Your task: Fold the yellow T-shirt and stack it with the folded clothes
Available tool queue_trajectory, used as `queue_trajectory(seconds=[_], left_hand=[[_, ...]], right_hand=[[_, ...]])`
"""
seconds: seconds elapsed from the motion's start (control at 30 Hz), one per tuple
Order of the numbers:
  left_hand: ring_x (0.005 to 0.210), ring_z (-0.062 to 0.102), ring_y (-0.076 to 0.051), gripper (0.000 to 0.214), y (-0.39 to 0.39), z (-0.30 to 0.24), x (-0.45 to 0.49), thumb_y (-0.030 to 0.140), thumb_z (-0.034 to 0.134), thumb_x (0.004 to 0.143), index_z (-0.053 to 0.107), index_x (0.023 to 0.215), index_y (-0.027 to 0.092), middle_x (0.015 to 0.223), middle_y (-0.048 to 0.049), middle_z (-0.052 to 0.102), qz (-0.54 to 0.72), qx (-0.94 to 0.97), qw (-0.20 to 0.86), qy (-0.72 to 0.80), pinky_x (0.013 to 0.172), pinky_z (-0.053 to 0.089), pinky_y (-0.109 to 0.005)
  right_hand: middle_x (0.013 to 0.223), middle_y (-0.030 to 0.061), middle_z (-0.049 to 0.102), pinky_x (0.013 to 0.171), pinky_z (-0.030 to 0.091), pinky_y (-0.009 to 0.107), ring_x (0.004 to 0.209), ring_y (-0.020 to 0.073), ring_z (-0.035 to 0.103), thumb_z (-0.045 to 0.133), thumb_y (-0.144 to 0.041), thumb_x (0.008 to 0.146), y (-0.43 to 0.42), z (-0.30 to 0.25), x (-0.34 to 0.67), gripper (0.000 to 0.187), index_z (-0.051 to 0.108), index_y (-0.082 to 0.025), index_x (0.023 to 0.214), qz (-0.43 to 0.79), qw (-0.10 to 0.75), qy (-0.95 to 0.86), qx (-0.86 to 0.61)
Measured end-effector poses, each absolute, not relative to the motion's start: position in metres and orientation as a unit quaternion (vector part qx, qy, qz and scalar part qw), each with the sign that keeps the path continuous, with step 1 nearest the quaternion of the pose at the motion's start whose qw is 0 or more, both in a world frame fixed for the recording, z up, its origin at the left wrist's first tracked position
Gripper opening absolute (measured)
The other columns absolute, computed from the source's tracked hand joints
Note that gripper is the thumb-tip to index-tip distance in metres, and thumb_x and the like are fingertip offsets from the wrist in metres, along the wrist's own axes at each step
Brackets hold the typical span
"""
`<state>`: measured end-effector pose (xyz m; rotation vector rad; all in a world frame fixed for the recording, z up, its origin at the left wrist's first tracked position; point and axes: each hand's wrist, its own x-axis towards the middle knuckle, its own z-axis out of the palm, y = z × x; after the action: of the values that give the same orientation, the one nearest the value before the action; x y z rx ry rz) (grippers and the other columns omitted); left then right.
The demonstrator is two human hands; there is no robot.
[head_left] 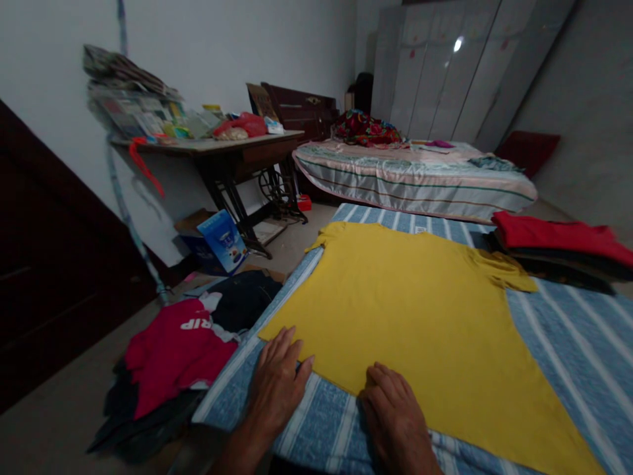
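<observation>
A yellow T-shirt lies spread out flat on a blue-and-white striped cloth, its hem towards me and its neck at the far side. My left hand rests palm down near the shirt's left hem corner, fingers stretched forward onto the fabric and thumb out to the side. Farther along the hem, my right hand lies on the edge with its fingers close together and slightly bent. Neither hand shows fabric pinched in it. The sleeve on the right is rumpled.
A stack of folded clothes with a red garment on top sits at the right. On the left floor lies a heap with a pink-red shirt. Beyond are a blue box, a sewing-machine table and a bed.
</observation>
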<state>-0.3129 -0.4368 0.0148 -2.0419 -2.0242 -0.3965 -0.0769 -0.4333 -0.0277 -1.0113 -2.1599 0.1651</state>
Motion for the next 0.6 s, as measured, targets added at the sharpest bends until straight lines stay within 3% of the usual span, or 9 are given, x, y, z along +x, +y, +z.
queue_trajectory(seconds=[0.17, 0.3, 0.53, 0.6], left_hand=[[0.127, 0.045, -0.033, 0.045, -0.432, 0.017, -0.315, 0.04, 0.043, 0.085, 0.063, 0.115, 0.012, 0.133, -0.0176, 0.054, -0.075, -0.643, 0.097, -0.756, 0.101, 0.035, -0.054], [0.128, 0.043, -0.033, 0.052, -0.429, 0.014, -0.316, 0.042, 0.037, 0.082, 0.062, 0.116, 0.012, 0.134, -0.0167, 0.053, -0.055, -0.638, 0.112, -0.76, 0.1, 0.035, -0.052], [0.127, 0.043, -0.035, 0.061, -0.417, -0.006, -0.331, 0.051, 0.022, 0.08, 0.059, 0.111, 0.013, 0.131, -0.0198, 0.054, -0.109, -0.656, 0.125, -0.736, 0.098, 0.036, -0.053], [0.131, 0.038, -0.035, 0.058, -0.413, -0.02, -0.34, 0.053, 0.025, 0.079, 0.057, 0.112, 0.017, 0.134, -0.018, 0.051, -0.143, -0.654, 0.091, -0.738, 0.101, 0.033, -0.053]], right_hand=[[0.113, 0.0101, 0.058, 0.095, 0.04, 0.044, 0.112, 0.0252, 0.049, 0.041, -0.009, 0.085, -0.43, -0.027, -0.079, 0.019, 0.054, -0.02, 0.094, 0.047, 0.387, -0.835, -0.388], [0.111, 0.009, 0.058, 0.096, 0.039, 0.042, 0.111, 0.0241, 0.049, 0.046, -0.008, 0.081, -0.426, -0.02, -0.081, 0.018, 0.054, -0.02, 0.092, 0.051, 0.385, -0.835, -0.39], [0.105, 0.0091, 0.058, 0.089, 0.043, 0.039, 0.103, 0.0224, 0.049, 0.051, -0.01, 0.075, -0.419, -0.011, -0.079, 0.015, 0.053, -0.018, 0.088, 0.073, 0.344, -0.844, -0.404], [0.101, 0.0085, 0.058, 0.086, 0.043, 0.038, 0.101, 0.0221, 0.05, 0.052, -0.011, 0.075, -0.422, -0.01, -0.075, 0.013, 0.052, -0.018, 0.086, 0.073, 0.343, -0.845, -0.404]])
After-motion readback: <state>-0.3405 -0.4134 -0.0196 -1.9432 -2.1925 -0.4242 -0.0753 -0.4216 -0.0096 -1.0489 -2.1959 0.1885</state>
